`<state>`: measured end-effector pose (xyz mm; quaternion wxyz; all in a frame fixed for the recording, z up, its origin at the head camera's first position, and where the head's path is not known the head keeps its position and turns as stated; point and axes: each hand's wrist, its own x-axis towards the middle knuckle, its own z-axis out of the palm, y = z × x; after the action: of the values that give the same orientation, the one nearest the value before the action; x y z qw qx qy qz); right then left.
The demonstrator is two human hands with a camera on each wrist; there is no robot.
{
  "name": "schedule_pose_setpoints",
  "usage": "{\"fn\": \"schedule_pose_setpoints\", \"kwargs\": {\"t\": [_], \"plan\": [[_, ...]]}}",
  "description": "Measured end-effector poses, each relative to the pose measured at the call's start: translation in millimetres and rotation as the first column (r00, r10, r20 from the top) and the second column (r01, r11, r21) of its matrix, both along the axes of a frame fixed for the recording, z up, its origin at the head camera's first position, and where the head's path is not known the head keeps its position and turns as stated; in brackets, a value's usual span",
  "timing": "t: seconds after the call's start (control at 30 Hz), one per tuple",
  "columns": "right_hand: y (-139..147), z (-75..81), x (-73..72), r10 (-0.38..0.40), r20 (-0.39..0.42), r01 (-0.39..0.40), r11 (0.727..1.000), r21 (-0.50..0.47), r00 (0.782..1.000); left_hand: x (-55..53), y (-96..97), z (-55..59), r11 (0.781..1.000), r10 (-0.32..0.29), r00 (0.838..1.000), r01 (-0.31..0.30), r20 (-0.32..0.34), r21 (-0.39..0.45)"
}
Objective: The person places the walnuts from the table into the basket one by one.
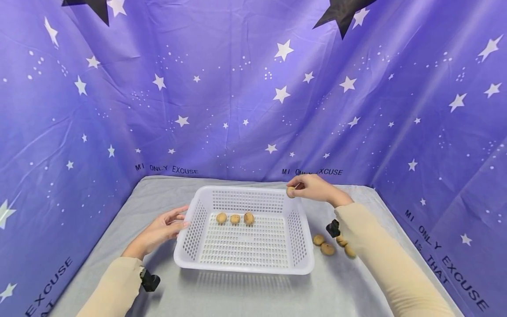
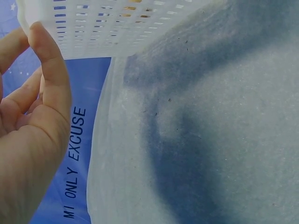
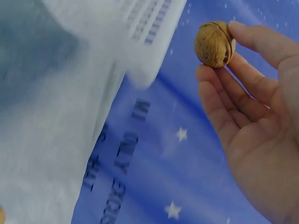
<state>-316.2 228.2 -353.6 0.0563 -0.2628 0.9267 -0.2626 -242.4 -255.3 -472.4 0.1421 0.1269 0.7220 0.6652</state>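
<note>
A white plastic basket (image 1: 243,269) with slotted walls stands in the middle of the table, with three walnuts (image 1: 235,219) in a row on its floor. At its left rim, my left hand (image 1: 164,226) holds on with thumb and fingers; the left wrist view shows the thumb (image 2: 49,51) against the rim. My right hand (image 1: 313,188) pinches a walnut (image 3: 215,44) between thumb and fingertips, raised by the basket's back right corner. In the right wrist view this walnut shows a ridged seam and a small dark gap in its shell.
Several loose walnuts (image 1: 327,248) lie on the grey cloth right of the basket, partly hidden by the right forearm. A purple star-printed curtain (image 1: 237,110) closes off the back and both sides of the table (image 1: 237,299). Each wrist wears a black camera (image 1: 149,280).
</note>
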Motion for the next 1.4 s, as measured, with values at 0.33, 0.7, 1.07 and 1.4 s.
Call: {"fn": "schedule_pose_setpoints", "kwargs": {"t": [0.33, 0.7, 1.07, 1.4], "plan": [[-49, -21.2, -7.5, 0.068, 0.069, -0.067, 0.998, -0.011, 0.995, 0.2, 0.6, 0.3, 1.0, 0.008, 1.0, -0.008, 0.007, 0.001], [-75, -56.0, -16.9, 0.064, 0.173, -0.059, 0.998, -0.031, 0.983, -1.2, -0.3, -0.4, 1.0, 0.0, 1.0, 0.0, -0.003, -0.001], [-86, -89.2, -13.5, -0.004, 0.265, 0.001, 1.0, 0.01, 0.964, -0.5, -0.6, 0.0, 1.0, -0.005, 1.0, 0.005, 0.004, 0.011], [-93, -98.6, -9.8, -0.024, 0.285, 0.015, 0.999, 0.034, 0.958, -0.3, -0.9, -0.1, 1.0, 0.009, 1.0, -0.009, 0.005, -0.007]]}}
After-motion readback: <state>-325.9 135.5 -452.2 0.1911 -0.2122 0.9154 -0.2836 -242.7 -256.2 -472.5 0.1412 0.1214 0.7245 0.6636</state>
